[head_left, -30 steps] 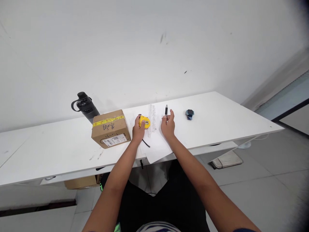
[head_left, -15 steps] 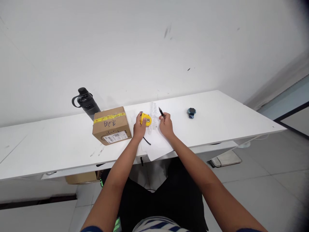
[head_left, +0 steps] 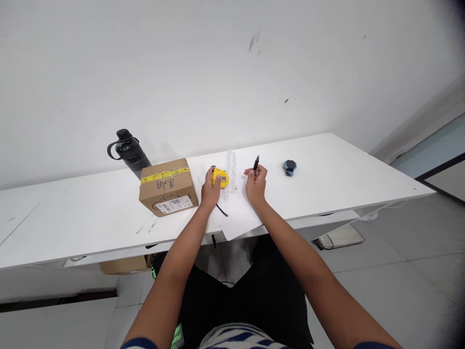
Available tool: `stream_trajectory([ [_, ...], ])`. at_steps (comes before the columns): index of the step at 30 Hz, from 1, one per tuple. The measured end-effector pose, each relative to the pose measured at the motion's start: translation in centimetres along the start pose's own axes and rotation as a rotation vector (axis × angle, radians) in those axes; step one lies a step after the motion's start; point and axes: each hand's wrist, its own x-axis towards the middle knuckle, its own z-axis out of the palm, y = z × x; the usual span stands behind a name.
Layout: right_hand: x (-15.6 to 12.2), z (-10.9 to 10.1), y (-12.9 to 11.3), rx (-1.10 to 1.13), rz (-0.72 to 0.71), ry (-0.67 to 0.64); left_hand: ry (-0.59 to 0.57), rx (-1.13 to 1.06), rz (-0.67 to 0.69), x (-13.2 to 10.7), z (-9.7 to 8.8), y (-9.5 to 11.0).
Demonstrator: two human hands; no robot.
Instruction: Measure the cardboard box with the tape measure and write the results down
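Note:
My left hand [head_left: 209, 190] is wrapped round a yellow tape measure [head_left: 221, 179], thumb on its face, with a black wrist strap [head_left: 222, 211] trailing below. My right hand [head_left: 256, 186] grips a black pen [head_left: 256, 162] whose upper end points away from me. Between the hands lies a sheet of white paper [head_left: 238, 220], overhanging the desk's front edge. A strip of clear, patterned plastic [head_left: 230, 174] runs along the paper beside the tape measure. Left of my left hand stands a taped cardboard box [head_left: 167, 186] with handwriting and a shipping label.
Behind the box a black water bottle [head_left: 129, 152] leans in view. A dark blue watch-like object [head_left: 289, 167] rests on the white desk [head_left: 345, 174], right of my right hand. The wall [head_left: 218, 72] closes off the back. Under the desk is another cardboard box [head_left: 123, 265].
My right hand has moved right, away from the plastic strip, carrying the pen, which has turned more upright. My left hand stays in place with the tape measure.

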Motion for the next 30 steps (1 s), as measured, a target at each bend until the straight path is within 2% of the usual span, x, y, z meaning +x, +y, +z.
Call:
stream_trajectory([
  [6, 0.6, -0.7, 0.4, -0.35, 0.104, -0.037, -0.004, -0.008, -0.01, -0.1, 0.0, 0.2],
  [9, 0.8, -0.5, 1.0, -0.477, 0.076, -0.067, 0.0, 0.029, 0.001, -0.2, -0.1, 0.3],
  [11, 0.9, -0.4, 1.1, -0.483, 0.024, -0.06, 0.001, 0.078, 0.024, -0.3, -0.3, 0.5],
  [13, 0.8, -0.3, 0.7, -0.404, -0.074, -0.021, 0.009, 0.126, 0.087, -0.7, -0.4, 0.7],
  [15, 0.5, -0.4, -0.4, -0.249, -0.195, -0.047, 0.031, 0.144, 0.2, -1.3, -0.5, 0.9],
  [17, -0.5, -0.5, -2.3, -0.058, -0.253, -0.215, 0.066, 0.136, 0.337, -2.2, -0.5, 1.3],
  [19, -2.3, -0.6, -4.8, 0.127, -0.226, -0.432, 0.113, 0.123, 0.508, -3.5, -0.5, 2.1],
  [21, -4.5, -0.5, -7.7, 0.293, -0.198, -0.521, 0.187, 0.12, 0.72, -5.0, -1.0, 3.7],
  [23, -6.5, -0.3, -10.7, 0.396, -0.178, -0.501, 0.292, 0.136, 0.89, -6.8, -2.3, 5.8],
  [26, -7.5, 0.9, -15.0, 0.437, -0.212, -0.522, 0.45, 0.182, 0.9, -9.4, -6.1, 9.2],
  [28, -6.7, 2.5, -17.6, 0.337, -0.309, -0.593, 0.591, 0.193, 0.818, -10.5, -9.4, 10.6],
  [30, -5.1, 4.8, -19.6, 0.155, -0.441, -0.689, 0.719, 0.174, 0.616, -10.7, -12.7, 10.9],
])
